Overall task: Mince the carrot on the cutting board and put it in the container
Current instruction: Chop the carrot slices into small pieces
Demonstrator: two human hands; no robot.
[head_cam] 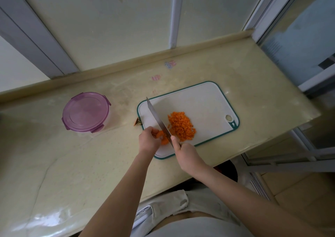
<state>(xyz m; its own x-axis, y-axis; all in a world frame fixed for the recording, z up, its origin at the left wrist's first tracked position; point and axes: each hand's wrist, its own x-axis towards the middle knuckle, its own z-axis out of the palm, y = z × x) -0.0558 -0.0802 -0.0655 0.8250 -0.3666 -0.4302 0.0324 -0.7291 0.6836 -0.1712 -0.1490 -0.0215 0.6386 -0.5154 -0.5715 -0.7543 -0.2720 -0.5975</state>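
Observation:
A white cutting board (201, 99) with a teal rim lies on the counter. A heap of minced carrot (181, 125) sits in its middle. My left hand (148, 139) curls over an uncut carrot piece (164, 140) at the board's near left corner. My right hand (186, 155) grips the handle of a knife (157, 118), thumb on the blade's spine; the blade stands between the uncut piece and the heap. A round clear container (108, 121) with a purple clip lid (86, 111) stands left of the board, lid on.
A small carrot scrap (137, 122) lies on the counter just off the board's left edge. The beige counter (72, 164) ends at a raised back ledge and at a front edge near my body. Window frames rise behind and to the right.

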